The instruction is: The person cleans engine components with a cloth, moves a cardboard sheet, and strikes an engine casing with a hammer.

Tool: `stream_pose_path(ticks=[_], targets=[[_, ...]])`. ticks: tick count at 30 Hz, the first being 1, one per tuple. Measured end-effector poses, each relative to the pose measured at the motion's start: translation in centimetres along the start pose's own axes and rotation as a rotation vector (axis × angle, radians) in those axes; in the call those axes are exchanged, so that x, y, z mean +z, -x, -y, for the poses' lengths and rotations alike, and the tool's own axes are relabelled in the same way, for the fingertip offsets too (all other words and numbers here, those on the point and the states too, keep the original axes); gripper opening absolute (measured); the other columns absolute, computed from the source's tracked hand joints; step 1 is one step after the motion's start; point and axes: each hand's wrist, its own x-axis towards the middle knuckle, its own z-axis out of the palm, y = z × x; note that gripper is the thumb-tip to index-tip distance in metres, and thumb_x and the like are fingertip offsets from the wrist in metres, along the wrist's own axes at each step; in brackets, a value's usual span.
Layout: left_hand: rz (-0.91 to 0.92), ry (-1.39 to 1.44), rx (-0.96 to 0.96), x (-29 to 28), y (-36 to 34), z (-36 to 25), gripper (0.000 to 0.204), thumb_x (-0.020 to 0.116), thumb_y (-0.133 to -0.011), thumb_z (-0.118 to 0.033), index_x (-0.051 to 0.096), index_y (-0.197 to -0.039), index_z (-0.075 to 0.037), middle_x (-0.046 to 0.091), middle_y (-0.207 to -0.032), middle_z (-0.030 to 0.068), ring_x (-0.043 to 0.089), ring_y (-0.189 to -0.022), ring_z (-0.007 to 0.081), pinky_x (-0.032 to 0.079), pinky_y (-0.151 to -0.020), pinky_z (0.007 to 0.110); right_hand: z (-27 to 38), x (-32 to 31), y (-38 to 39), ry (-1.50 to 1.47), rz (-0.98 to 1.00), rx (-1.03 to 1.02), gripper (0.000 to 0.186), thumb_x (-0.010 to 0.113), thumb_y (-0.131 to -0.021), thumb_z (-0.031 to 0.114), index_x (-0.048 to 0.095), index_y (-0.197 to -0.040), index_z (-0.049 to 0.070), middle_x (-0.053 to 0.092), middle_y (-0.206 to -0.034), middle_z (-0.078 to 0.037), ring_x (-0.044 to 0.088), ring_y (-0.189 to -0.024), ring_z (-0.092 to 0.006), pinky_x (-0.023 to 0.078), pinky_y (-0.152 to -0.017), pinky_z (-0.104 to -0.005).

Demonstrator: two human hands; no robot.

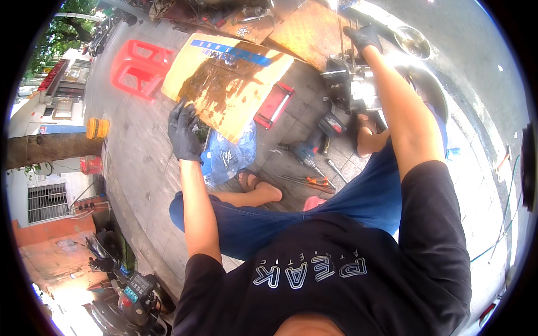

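Sat low on the paved ground, both hands in black gloves. Left hand spread, fingertips resting on the near edge of an oil-stained cardboard sheet; nothing pinched. Right hand stretched out to the top of a small greasy engine block at the far right of the paving, fingers curled as if on a part there; whether clamped on anything, cannot tell. Engine apparently partly stripped, work judged midway. Blue power drill and orange-handled pliers left lying between the feet, untouched. Red tray just beside the cardboard; red plastic stool well apart.
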Motion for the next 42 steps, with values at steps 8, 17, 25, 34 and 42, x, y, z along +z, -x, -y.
stream_pose_path(ticks=[8,17,25,34,42], targets=[[0.788,0.139,-0.153,15.0,5.6,-0.5,0.033,0.053,-0.095,-0.023,0.058,-0.118,-0.001,0.063,-0.106,0.009,0.061,-0.097,0.0157,0.047,-0.089,0.029,1.6,-0.9,0.9,-0.006,0.115,0.023,0.071,0.075,-0.064,0.044,0.051,-0.102,-0.01,0.062,-0.092,-0.022,0.061,-0.083,-0.0308,0.047,-0.077,-0.0407],[0.618,0.202,-0.782,24.3,5.6,14.7,0.022,0.054,-0.093,-0.023,0.061,-0.103,-0.005,0.062,-0.087,0.005,0.057,-0.072,0.0118,0.048,-0.063,0.026,1.6,-1.1,1.8,-0.025,0.103,0.008,0.103,0.075,-0.058,0.046,0.027,-0.128,-0.012,0.057,-0.115,-0.03,0.056,-0.11,-0.0388,0.04,-0.098,-0.0403],[0.684,-0.275,-0.231,31.1,1.8,21.8,0.025,0.053,-0.092,-0.019,0.056,-0.111,-0.004,0.064,-0.088,0.0127,0.06,-0.073,0.0198,0.05,-0.066,0.034,0.1,-0.8,0.0,0.042,0.037,-0.011,0.094,0.072,-0.057,0.047,0.035,-0.124,-0.008,0.058,-0.112,-0.029,0.056,-0.109,-0.0383,0.041,-0.096,-0.0391],[0.835,-0.372,-0.417,33.4,0.4,24.1,0.049,0.033,-0.098,-0.042,0.067,-0.1,-0.006,0.069,-0.09,0.0156,0.068,-0.078,0.0265,0.052,-0.065,0.037,1.5,1.2,-1.0,-0.028,0.227,-0.106,0.073,0.078,-0.064,0.039,0.045,-0.112,-0.006,0.058,-0.099,-0.015,0.056,-0.091,-0.0251,0.044,-0.084,-0.0336],[1.02,-0.372,-0.246,31.6,1.0,19.5,0.046,0.027,-0.1,-0.029,0.04,-0.135,-0.002,0.059,-0.118,0.0212,0.061,-0.103,0.0272,0.05,-0.085,0.037,1.4,-0.7,-1.1,-0.161,0.398,-0.082,0.034,0.076,-0.075,0.013,0.049,-0.094,0.004,0.054,-0.079,-0.001,0.048,-0.07,-0.0095,0.043,-0.062,-0.0255]])
